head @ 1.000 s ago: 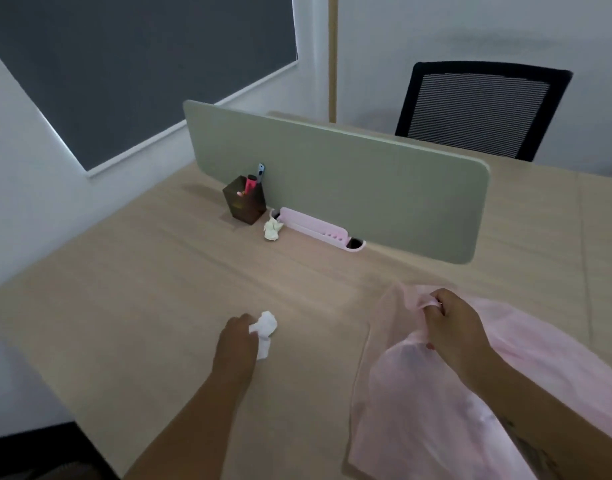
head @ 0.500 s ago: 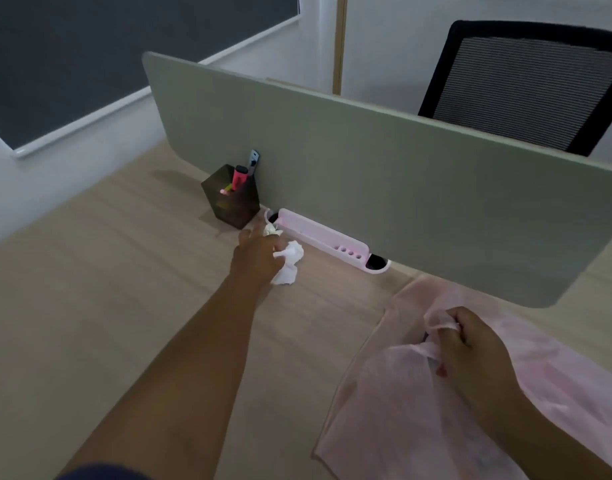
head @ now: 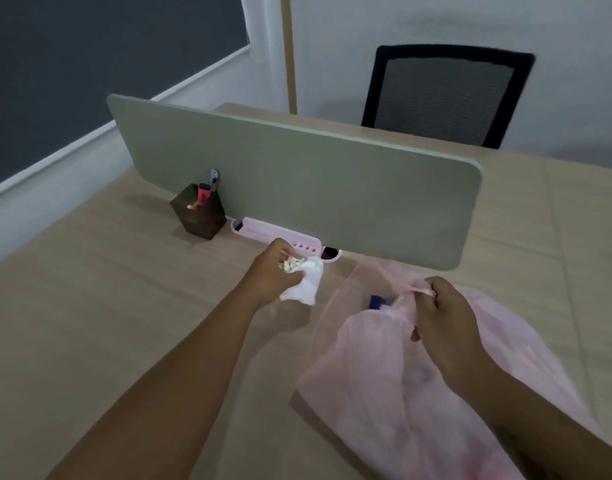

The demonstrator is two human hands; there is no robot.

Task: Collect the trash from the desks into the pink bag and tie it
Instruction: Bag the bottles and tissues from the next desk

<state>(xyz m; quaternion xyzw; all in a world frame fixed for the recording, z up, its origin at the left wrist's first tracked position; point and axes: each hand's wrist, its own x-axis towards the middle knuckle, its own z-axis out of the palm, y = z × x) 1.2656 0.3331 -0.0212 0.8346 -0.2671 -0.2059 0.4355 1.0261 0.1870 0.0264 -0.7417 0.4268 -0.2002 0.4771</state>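
One pink bag (head: 384,393), thin and see-through. It lies on the desk (head: 90,323) in front of the divider's right half, with its mouth turned toward the divider (head: 297,188). One small dark blue item (head: 379,301) shows inside, near the mouth; the other contents are too blurred to tell.

Right hand (head: 443,320): fingers curled tight on a bunched part of the bag's rim, holding it up off the desk, in front of the divider's right half.

Left hand (head: 273,275): closed around two pieces of trash, one white tissue (head: 304,287) hanging below the fingers and one cream crumpled paper (head: 292,264) in the palm. The hand is in front of the divider's middle, just short of its base, and apart from the bag's mouth.

One pink organiser tray (head: 263,233) lies along the foot of the divider, with a row of small holes near its right end. The left hand's knuckles overlap its front edge in the view; whether they touch it cannot be told.

One dark faceted pen holder (head: 198,220) stands at the foot of the divider's left part, just left of the tray. It holds two visible items: one pink highlighter (head: 203,194) and one grey clipped pen (head: 214,176).

One black mesh chair (head: 443,95) stands beyond the divider, on its far side, toward the right.
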